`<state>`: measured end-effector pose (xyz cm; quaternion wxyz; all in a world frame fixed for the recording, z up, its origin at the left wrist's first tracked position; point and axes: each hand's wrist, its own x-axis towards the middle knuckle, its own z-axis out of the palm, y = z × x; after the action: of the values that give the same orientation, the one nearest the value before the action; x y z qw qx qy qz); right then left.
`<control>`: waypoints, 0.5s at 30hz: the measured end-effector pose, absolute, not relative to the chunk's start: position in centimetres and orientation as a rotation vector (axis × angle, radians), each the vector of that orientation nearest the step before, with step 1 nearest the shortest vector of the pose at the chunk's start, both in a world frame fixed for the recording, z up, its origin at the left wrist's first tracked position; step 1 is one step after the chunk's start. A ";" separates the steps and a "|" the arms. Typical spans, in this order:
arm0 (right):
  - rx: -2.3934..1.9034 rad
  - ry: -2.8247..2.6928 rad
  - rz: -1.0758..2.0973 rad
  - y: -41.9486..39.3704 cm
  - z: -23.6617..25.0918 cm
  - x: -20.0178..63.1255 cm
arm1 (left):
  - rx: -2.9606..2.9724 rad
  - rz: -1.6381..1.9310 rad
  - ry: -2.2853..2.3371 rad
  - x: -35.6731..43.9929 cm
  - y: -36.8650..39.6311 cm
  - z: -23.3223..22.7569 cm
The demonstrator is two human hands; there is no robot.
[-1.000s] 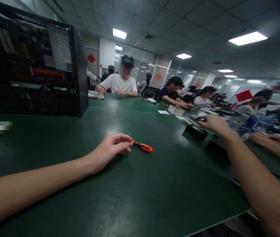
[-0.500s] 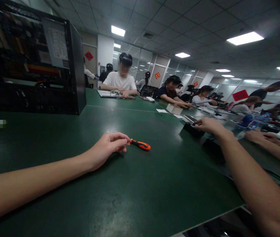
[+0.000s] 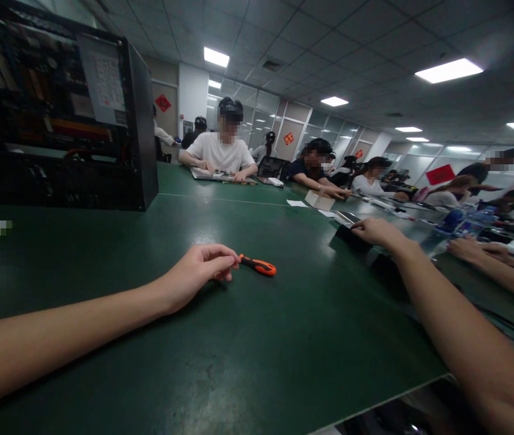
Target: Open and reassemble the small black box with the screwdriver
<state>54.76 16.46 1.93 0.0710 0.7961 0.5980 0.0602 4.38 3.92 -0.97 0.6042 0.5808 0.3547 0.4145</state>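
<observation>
Open PC case [image 3: 57, 115] sits far left on the green tabletop [image 3: 261, 350], unchanged over the last second. Left hand [image 3: 193, 275] stays loosely curled, resting on the tabletop, fingertips pinching the shaft end of the orange-and-black screwdriver [image 3: 259, 265], which lies flat at centre and hasn't moved, so no lift yet. Right hand [image 3: 377, 231] has edged slightly left, fingers part-curled over a dark flat device [image 3: 351, 237] at the right edge; can't tell whether it's gripping.

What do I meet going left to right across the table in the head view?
Open computer case → left hand → orange-and-black screwdriver → small black box → right hand → a co-worker's hands.
</observation>
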 end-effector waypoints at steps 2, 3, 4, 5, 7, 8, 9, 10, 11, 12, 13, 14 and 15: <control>2.400 1.790 0.188 16.6 1.8 54.8 | 1.354 0.954 0.814 4.4 3.9 -1.0; 2.400 1.791 0.188 16.6 1.8 54.8 | 1.361 0.952 0.812 4.4 4.0 -1.0; 2.396 1.798 0.188 16.7 1.7 54.8 | 1.367 0.950 0.812 4.4 4.0 -1.1; 2.388 1.810 0.189 16.7 1.6 54.8 | 1.372 0.948 0.813 4.4 4.0 -1.1; 2.368 1.846 0.194 16.9 1.5 54.8 | 1.376 0.946 0.811 4.3 4.0 -1.2; 2.361 1.861 0.198 17.1 1.4 54.9 | 1.377 0.946 0.808 4.3 4.0 -1.2; 2.356 1.871 0.201 17.3 1.4 54.9 | 1.380 0.946 0.803 4.4 4.0 -1.2; 2.353 1.877 0.202 17.6 1.4 55.0 | 1.384 0.946 0.799 4.4 4.0 -1.1; 2.351 1.878 0.202 17.8 1.4 55.2 | 1.387 0.944 0.797 4.4 4.0 -1.1; 2.348 1.879 0.201 18.1 1.4 55.3 | 1.390 0.942 0.797 4.4 4.0 -1.1; 2.343 1.883 0.200 18.4 1.4 55.5 | 1.395 0.940 0.798 4.4 4.0 -1.0; 2.335 1.892 0.201 18.7 1.3 55.6 | 1.401 0.938 0.800 4.4 3.9 -1.0; 2.327 1.903 0.204 18.9 1.2 55.8 | 1.407 0.938 0.802 4.4 3.9 -1.0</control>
<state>55.76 18.91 1.19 0.0645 0.7707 0.6303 0.0675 4.41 3.94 -1.00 0.5934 0.6052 0.3449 0.4033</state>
